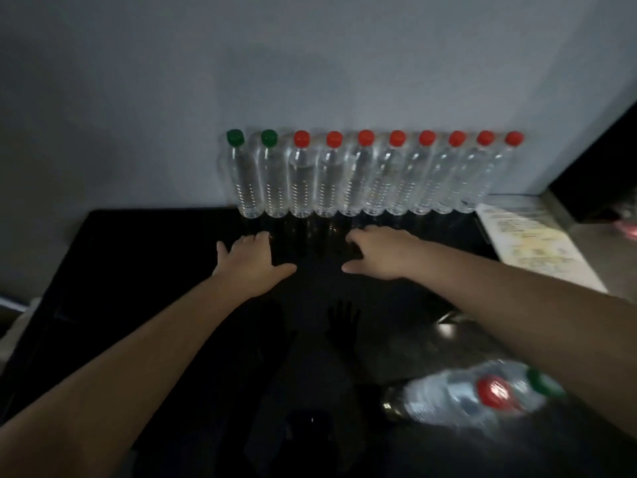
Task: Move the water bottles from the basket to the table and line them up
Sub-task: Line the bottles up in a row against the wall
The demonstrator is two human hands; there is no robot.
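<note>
Ten water bottles [365, 177] stand in a row along the back of a black desk [144, 257]. The left hand [253, 262] and right hand [379, 251] are stretched out near them, fingers released, holding nothing. Two blurred bottles [482, 395] lie at lower right.

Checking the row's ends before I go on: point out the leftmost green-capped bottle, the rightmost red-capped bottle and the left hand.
leftmost green-capped bottle [243, 177], head view, middle of its clear body.
rightmost red-capped bottle [491, 172], head view, middle of its clear body.
left hand [251, 260], head view, back of the hand.
</note>
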